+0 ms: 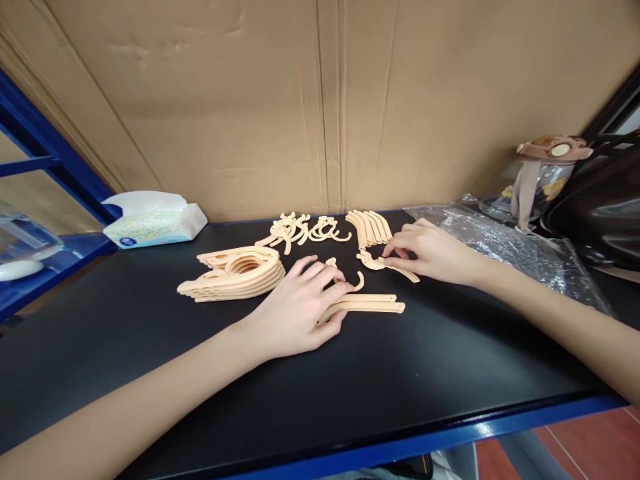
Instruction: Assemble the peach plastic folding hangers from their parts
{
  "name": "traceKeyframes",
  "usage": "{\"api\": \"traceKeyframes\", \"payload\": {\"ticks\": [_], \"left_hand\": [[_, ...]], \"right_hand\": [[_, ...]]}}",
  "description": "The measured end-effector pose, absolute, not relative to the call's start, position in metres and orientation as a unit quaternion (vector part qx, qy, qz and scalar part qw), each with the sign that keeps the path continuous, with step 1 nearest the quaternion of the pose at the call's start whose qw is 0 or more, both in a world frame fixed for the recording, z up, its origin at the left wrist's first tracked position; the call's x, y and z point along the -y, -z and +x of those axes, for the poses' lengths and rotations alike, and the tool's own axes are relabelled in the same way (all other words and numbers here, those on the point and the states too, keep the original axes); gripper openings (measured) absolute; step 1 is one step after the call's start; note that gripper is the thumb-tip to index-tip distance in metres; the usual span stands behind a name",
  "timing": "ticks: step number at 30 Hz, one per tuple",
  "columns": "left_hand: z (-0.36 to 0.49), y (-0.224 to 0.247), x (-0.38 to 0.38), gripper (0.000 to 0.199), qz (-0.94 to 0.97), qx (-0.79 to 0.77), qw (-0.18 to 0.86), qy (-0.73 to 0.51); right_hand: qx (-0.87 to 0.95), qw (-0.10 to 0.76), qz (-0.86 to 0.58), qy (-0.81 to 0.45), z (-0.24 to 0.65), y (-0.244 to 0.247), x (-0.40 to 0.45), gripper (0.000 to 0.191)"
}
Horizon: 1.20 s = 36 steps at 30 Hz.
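Note:
My left hand (305, 310) rests over a pair of long curved beige hanger arms (373, 303), thumb on the near side and fingers on the far side. A beige hanger hook (359, 283) lies just beyond its fingertips, partly hidden by them. My right hand (425, 250) pinches a beige curved hanger arm (406, 273) close to the table. Touching or very near that arm lies a rounded hanger centre piece (370, 260). Left of my left hand is a neat stack of beige hangers (237, 273).
Behind lie loose hooks (325, 230) and a row of curved hanger arms (370, 228). A tissue pack (155, 223) stands back left. Crumpled clear plastic (510, 247), a bottle (543, 180) and a dark bag (600, 200) are at right. Cardboard (225, 100) walls the back.

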<state>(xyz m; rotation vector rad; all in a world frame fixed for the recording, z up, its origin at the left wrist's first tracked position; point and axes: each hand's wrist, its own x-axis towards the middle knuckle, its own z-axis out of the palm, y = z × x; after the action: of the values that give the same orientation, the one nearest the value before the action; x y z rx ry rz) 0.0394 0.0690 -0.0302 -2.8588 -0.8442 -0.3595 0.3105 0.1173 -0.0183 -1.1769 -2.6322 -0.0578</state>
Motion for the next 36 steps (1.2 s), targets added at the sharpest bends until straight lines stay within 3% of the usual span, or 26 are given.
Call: {"api": "traceKeyframes", "payload": {"ticks": [24, 36], "left_hand": [[0.041, 0.031, -0.070, 0.037, -0.950, 0.274, 0.041, 0.142], [0.042, 0.028, -0.070, 0.031, -0.954, 0.268, 0.038, 0.130]], "right_hand": [[0.912, 0.173, -0.369, 0.042, 0.303, 0.018, -0.109, 0.020], [0.915, 0.166, -0.366, 0.047, 0.298, 0.022, -0.106, 0.022]]}}
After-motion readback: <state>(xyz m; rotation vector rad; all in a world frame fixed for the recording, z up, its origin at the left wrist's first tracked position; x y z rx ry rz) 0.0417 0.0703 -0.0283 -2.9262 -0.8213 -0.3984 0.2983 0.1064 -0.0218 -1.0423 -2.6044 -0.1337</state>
